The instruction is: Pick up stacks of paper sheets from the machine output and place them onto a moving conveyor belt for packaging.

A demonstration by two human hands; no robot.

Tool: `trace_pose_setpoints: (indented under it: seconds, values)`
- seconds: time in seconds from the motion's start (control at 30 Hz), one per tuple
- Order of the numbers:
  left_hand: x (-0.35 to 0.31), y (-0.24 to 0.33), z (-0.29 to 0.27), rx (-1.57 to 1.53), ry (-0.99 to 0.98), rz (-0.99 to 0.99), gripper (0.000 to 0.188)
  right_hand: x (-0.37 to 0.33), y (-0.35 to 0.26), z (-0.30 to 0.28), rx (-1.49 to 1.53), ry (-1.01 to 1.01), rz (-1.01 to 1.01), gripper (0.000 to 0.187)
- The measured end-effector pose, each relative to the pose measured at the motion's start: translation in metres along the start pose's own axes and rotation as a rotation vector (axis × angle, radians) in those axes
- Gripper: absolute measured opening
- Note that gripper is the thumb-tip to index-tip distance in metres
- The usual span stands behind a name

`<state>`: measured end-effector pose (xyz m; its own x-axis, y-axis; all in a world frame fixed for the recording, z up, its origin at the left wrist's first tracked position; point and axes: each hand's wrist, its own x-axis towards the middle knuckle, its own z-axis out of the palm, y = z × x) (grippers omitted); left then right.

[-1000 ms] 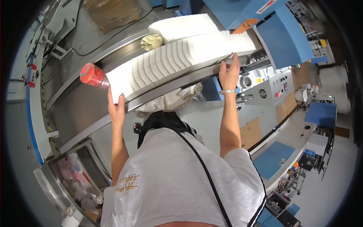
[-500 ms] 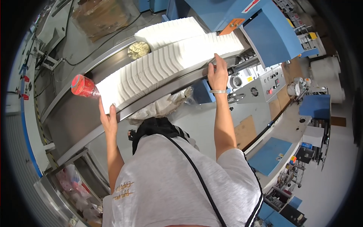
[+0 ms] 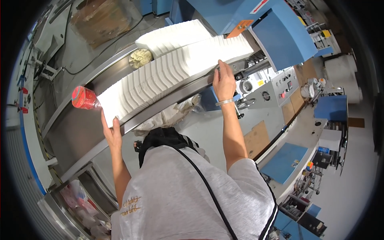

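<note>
A long row of white folded paper tissues (image 3: 160,74) stands packed on edge in a metal trough (image 3: 76,128). My left hand (image 3: 113,134) is at the row's left end, thumb on the near side and fingers stretched along the end face. My right hand (image 3: 225,84), with a bracelet at its wrist, rests its extended fingers against the near side of the row toward the right. Behind lies a second, shorter white row (image 3: 174,36). Beside the left end is a clear container with a red top (image 3: 84,97). A round, pale crumpled bundle (image 3: 140,58) sits in the trough.
The trough's metal front rail (image 3: 160,102) runs between me and the row. A blue machine housing (image 3: 280,40) with an orange bracket (image 3: 240,28) stands at the right end. Below the rail is a plastic-wrapped bundle (image 3: 168,116). A control panel (image 3: 284,86) is at right.
My right hand has shifted slightly left and down along the row's near side. My left hand stays at the left end. The whole view has shifted a little.
</note>
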<state>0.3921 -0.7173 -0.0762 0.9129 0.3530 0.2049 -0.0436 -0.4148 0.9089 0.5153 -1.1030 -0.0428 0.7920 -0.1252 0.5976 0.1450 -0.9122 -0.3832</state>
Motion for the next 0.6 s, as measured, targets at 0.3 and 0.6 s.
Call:
trace_pose_setpoints:
  seconds: [0.3,0.6]
  values:
    - [-0.002,-0.013,-0.003,-0.209,-0.015,-0.135,0.055,0.011,-0.012,-0.008,0.092,-0.041,0.268,0.022]
    - [0.008,0.011,-0.009,-0.592,-0.068,-0.369,0.069,0.018,-0.021,-0.005,0.18,-0.04,0.47,0.024]
